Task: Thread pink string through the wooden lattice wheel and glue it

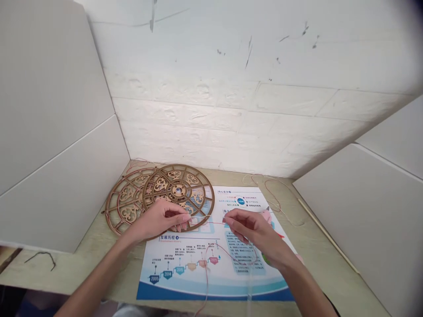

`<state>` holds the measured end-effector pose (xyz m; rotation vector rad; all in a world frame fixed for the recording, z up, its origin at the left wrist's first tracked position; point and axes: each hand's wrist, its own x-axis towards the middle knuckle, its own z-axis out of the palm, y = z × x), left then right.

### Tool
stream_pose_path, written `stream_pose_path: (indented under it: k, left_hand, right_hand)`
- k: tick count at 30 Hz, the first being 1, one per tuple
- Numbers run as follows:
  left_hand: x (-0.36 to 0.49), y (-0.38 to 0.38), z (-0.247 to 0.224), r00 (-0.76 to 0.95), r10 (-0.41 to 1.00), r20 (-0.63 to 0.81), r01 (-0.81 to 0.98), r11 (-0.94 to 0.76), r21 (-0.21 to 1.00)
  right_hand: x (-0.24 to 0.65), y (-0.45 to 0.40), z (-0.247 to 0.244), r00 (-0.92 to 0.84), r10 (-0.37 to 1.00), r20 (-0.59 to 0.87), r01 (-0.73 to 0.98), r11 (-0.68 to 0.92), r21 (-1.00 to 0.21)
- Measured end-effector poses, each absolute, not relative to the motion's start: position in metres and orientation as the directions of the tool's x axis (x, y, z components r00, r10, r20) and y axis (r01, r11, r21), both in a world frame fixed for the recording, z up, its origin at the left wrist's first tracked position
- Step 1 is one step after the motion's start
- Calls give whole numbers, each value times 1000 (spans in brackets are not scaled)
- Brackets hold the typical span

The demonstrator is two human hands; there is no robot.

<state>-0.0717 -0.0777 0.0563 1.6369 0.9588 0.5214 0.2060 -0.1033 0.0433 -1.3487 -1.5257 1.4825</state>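
Note:
My left hand [165,216] is closed in a pinch on thin red and white wires, over the edge of a brown openwork disc [211,185]. To its right, my right hand [251,226] pinches the same wires above a printed sheet. A short taut stretch of white wire [201,216] runs between my fingertips, with a red one just below it. From there a red wire [207,273] loops down over the sheet and past the table's front edge. A second openwork disc [114,189] lies partly under the first. Whether the wires are joined is too small to tell.
The printed sheet [185,288] covers the middle of the wooden table [89,273]. Loose wires [277,200] trail at the back right, near a thin rod [327,235]. A dark wire scrap [49,254] lies at left. White panels and a brick-patterned wall [198,110] enclose the table.

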Motion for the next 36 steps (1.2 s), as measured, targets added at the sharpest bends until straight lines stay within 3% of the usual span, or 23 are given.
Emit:
stream_pose_path:
  k: [7,15,17,21,23,26,30,33,36]
  left_hand:
    - [-86,-107,33,458,866,-202,475,-46,879]
    - [-86,-140,33,263,940,-219,290,140,947]
    - [-84,-146,33,228,954,-194,274,128,953]
    - [-82,-157,34,253,966,-53,250,-13,968]
    - [-82,-159,35,271,963,11,235,-77,969]
    - [-82,-159,33,280,959,38,221,-103,970]
    - [-84,-159,25,275,961,-23,265,-53,963]
    - [-91,-156,18,271,962,-33,324,-59,944]
    - [-108,-146,12,198,965,173,503,-251,827]
  right_hand:
    - [205,-111,32,-398,886,-237,386,-72,-920]
    - [207,-105,18,-489,841,-231,457,21,-889]
    - [202,-109,16,-457,878,-144,502,121,-856]
    - [174,-120,28,-336,922,191,463,338,-819]
    - [156,-123,39,-467,879,95,384,299,-874]
    - [134,-121,46,-668,734,-125,271,84,-959]
    - [121,-116,37,-706,665,-245,197,-147,-969]
    - [121,-112,28,-679,681,-274,263,-122,-957]
    - [120,-107,24,-587,776,-231,362,-5,-932]
